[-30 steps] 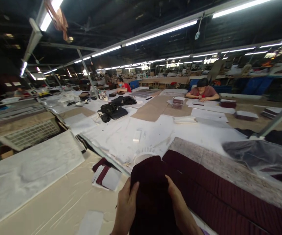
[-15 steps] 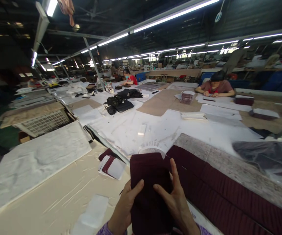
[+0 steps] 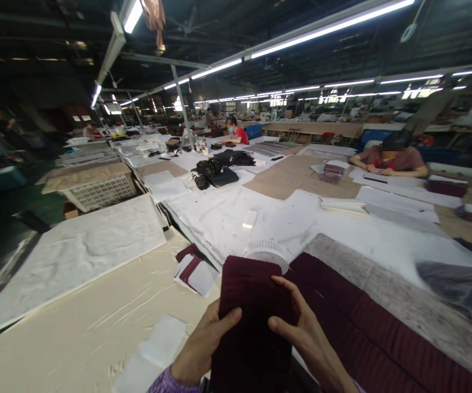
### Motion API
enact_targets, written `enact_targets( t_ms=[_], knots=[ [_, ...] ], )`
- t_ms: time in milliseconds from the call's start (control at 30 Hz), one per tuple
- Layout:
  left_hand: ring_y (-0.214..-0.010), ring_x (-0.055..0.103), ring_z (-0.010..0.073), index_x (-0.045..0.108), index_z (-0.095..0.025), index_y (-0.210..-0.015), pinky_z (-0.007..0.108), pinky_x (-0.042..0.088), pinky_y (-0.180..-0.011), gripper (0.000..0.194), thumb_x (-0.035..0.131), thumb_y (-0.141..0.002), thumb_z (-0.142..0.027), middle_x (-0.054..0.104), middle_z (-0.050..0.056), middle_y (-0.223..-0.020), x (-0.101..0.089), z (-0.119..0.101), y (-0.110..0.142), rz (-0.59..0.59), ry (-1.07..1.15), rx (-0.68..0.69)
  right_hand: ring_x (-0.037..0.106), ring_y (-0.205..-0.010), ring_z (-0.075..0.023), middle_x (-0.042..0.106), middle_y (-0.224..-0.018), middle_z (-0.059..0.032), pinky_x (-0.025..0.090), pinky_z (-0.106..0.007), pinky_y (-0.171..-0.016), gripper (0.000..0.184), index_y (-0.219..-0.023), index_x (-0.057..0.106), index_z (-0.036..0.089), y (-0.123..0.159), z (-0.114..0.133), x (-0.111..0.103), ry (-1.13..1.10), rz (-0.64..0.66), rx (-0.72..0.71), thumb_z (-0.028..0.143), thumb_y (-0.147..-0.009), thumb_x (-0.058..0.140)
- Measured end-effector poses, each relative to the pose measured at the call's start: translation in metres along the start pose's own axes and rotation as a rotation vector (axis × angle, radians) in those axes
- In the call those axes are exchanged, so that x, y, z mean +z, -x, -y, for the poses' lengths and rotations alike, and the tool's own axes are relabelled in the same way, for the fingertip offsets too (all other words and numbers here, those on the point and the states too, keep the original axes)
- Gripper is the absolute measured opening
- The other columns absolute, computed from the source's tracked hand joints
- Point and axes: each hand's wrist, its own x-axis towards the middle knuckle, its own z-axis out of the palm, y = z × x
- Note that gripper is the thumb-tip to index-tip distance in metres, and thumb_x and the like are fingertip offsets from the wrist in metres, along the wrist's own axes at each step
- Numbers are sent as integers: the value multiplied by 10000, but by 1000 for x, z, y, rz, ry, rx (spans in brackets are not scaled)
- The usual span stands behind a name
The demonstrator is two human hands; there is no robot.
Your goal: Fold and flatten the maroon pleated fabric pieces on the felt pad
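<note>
Left hand (image 3: 203, 341) and right hand (image 3: 307, 335) grasp maroon cloth (image 3: 252, 289) by opposite sides, right forefinger bent near top edge; hold looks steady. Pleated fabric (image 3: 367, 322) right of grip, white grille (image 3: 265, 250) beyond.

Near: fan (image 3: 265, 252) at centre; cloth row (image 3: 377, 327) to its right, cards (image 3: 196, 273) left. Far: crate (image 3: 101, 194) left, clothes (image 3: 222, 170) centre, person (image 3: 400, 158) right.
</note>
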Motion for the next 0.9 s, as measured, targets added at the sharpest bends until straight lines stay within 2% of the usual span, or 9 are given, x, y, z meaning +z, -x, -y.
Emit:
enact_targets(
  t_ms=[133, 233, 367, 500, 567, 700, 800, 867, 900],
  knots=[
    [-963, 688, 243, 699, -185, -1075, 353, 500, -924, 303, 707, -779, -254, 754, 71, -995, 0, -5, 3, -10, 8, 7, 635, -969, -192, 639, -1151, -28, 544, -275, -777, 507, -1175, 542, 311, -2, -4, 1, 13, 23, 7, 389, -726, 765],
    [-967, 686, 242, 693, -181, -1093, 360, 490, -940, 311, 697, -789, -250, 754, 75, -991, 1, -7, 3, 4, 20, 26, 662, -899, -172, 654, -1166, -19, 558, -269, -741, 495, -1209, 536, 344, -2, -9, 2, -40, 47, 12, 392, -762, 743],
    [-958, 688, 256, 687, -168, -1105, 370, 507, -908, 331, 700, -786, -252, 752, 90, -985, -1, -9, 3, -6, 37, 37, 647, -1037, -213, 611, -1302, -31, 565, -297, -782, 571, -1307, 508, 365, -2, -12, 3, -76, 87, 58, 419, -780, 724],
    [-941, 692, 263, 684, -163, -1107, 358, 532, -842, 332, 697, -788, -254, 749, 102, -989, -7, -10, 3, -37, 30, 51, 514, -1254, -241, 650, -1252, -30, 471, -376, -994, 604, -1331, 514, 348, -3, -17, 4, -147, 94, 48, 414, -773, 734],
    [-943, 690, 260, 680, -165, -1113, 344, 535, -824, 338, 698, -787, -253, 747, 101, -1001, -11, -11, 3, -41, 14, 73, 545, -1223, -249, 663, -1229, -39, 450, -408, -1016, 589, -1304, 538, 345, -4, -19, 5, -227, 91, 52, 403, -758, 750],
    [-936, 691, 247, 675, -165, -1123, 312, 542, -779, 344, 694, -791, -256, 744, 97, -1005, -14, -13, 3, -64, -10, 104, 654, -1049, -264, 672, -1206, -56, 512, -425, -923, 469, -1177, 614, 326, -6, -19, 9, -286, 153, 102, 386, -739, 771],
    [-907, 696, 247, 671, -163, -1125, 309, 549, -743, 370, 713, -773, -269, 747, 99, -983, -16, -12, 1, -95, 4, 114, 665, -1010, -301, 711, -1100, -83, 522, -456, -894, 524, -1168, 628, 267, -6, -24, 15, -274, 217, 156, 423, -697, 794],
    [-895, 698, 244, 678, -161, -1107, 313, 551, -747, 365, 724, -763, -274, 751, 93, -965, -17, -10, -1, -126, 7, 149, 637, -1052, -335, 709, -1085, -102, 516, -482, -900, 589, -1178, 637, 230, -7, -33, 21, -203, 185, 134, 482, -669, 793],
    [-890, 698, 241, 685, -159, -1088, 314, 552, -757, 351, 727, -760, -275, 753, 89, -955, -18, -8, -2, -142, 14, 171, 614, -1085, -341, 689, -1126, -109, 506, -488, -916, 558, -1156, 656, 224, -8, -39, 24, -113, 124, 74, 495, -684, 776]
  ],
)
